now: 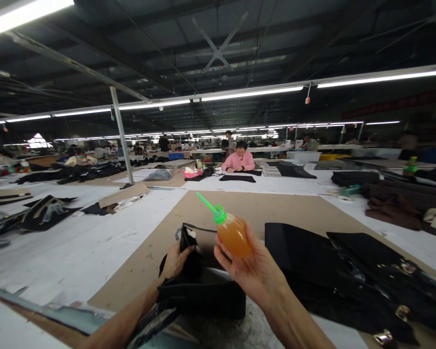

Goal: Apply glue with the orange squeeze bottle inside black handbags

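My right hand is wrapped round a squeeze bottle of amber liquid, with a bright green cap and a long thin nozzle that points up and to the left. The bottle is tilted and held above the work. My left hand grips the upper edge of a black bag-like piece, thumb on the near side. A small white patch shows at the edge by its fingers. The piece stands partly open in front of me, and its inside is mostly dark.
Black fabric panels with metal fittings lie to the right. Brown board covers the white table. A person in pink works across the table, near a pink basket. A metal post rises at the left.
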Demonstrator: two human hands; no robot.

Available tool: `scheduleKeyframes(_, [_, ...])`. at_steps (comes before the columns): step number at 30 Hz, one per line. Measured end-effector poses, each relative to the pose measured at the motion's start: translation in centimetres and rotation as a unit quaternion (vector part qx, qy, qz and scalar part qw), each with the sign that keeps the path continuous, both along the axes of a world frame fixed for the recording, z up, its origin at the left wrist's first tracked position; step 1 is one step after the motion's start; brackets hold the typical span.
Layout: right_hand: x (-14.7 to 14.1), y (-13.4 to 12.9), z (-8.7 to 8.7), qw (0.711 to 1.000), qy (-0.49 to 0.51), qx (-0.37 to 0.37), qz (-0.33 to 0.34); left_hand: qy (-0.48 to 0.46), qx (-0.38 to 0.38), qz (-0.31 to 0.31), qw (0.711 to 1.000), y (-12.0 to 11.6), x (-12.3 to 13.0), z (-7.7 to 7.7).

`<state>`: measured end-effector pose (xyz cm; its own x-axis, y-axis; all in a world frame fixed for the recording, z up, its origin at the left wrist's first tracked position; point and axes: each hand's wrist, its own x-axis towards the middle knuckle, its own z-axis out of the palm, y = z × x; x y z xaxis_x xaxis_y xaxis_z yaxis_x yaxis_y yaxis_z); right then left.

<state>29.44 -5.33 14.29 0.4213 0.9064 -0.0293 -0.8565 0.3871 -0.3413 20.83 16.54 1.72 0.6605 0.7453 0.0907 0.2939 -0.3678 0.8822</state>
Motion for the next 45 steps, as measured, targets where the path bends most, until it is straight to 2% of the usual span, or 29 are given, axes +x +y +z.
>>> scheduleKeyframes(4, [0.2, -0.7, 0.4, 0.999, 0.039, -0.011, -0.005, -0.056, -0.039, -0.019, 0.997, 0.4, -0.6, -0.1])
scheduleKeyframes(7, [0.6, -1.8, 0.9, 0.996, 0.073, -0.036, -0.027, -0.104, -0.087, -0.017, 0.991, 0.7, -1.4, 1.7])
scheduleKeyframes(10, [0.9, -3.0, 1.1, 0.994, 0.087, -0.057, -0.047, -0.176, -0.123, -0.012, 0.977, 1.0, -2.1, 5.2])
scheduleKeyframes(13, [1.2, -3.9, 0.7, 0.993, 0.082, -0.068, -0.058, -0.169, -0.075, -0.043, 0.982, 1.7, -2.1, 9.9])
scheduleKeyframes(15, [1.4, -4.3, 0.1, 0.992, 0.077, -0.079, -0.056, -0.104, -0.03, -0.105, 0.989, 2.2, -1.7, 13.3])
scheduleKeyframes(18, [1.6, -4.8, -1.2, 0.991, 0.07, -0.103, -0.041, 0.022, 0.061, -0.196, 0.978, 2.7, -0.4, 18.0])
scheduleKeyframes(20, [2.0, -5.2, -2.1, 0.99, 0.061, -0.119, -0.036, 0.102, 0.165, -0.246, 0.95, 2.7, 0.9, 20.2])
scheduleKeyframes(22, [2.5, -5.7, -3.0, 0.988, 0.033, -0.143, -0.043, 0.164, 0.25, -0.286, 0.91, 2.5, 2.3, 21.2])
scheduleKeyframes(24, [3.2, -6.2, -3.9, 0.982, -0.027, -0.17, -0.073, 0.21, 0.289, -0.322, 0.877, 2.3, 3.8, 21.0])
scheduleKeyframes(26, [4.2, -6.6, -4.5, 0.968, -0.111, -0.197, -0.108, 0.237, 0.294, -0.351, 0.857, 2.1, 5.1, 19.8])
scheduleKeyframes(28, [5.5, -7.0, -4.9, 0.942, -0.206, -0.219, -0.151, 0.249, 0.286, -0.373, 0.847, 2.1, 6.3, 18.2])
scheduleKeyframes(30, [6.9, -7.2, -5.1, 0.899, -0.307, -0.241, -0.199, 0.253, 0.277, -0.39, 0.841, 2.2, 7.2, 16.8])
scheduleKeyframes(32, [8.3, -7.5, -4.9, 0.843, -0.401, -0.258, -0.25, 0.255, 0.269, -0.402, 0.837, 2.3, 7.9, 15.9])
scheduleKeyframes(35, [9.7, -7.6, -4.2, 0.763, -0.508, -0.266, -0.3, 0.259, 0.261, -0.41, 0.835, 2.4, 8.8, 15.5])
scheduleKeyframes(37, [10.0, -7.6, -3.6, 0.721, -0.554, -0.263, -0.322, 0.262, 0.257, -0.414, 0.833, 2.4, 9.2, 15.3])
scheduleKeyframes(42, [9.7, -7.3, -2.8, 0.638, -0.637, -0.279, -0.331, 0.262, 0.252, -0.411, 0.836, 2.5, 9.8, 15.0])
scheduleKeyframes(45, [9.6, -7.1, -3.0, 0.612, -0.663, -0.285, -0.324, 0.265, 0.251, -0.405, 0.838, 2.3, 9.8, 15.1])
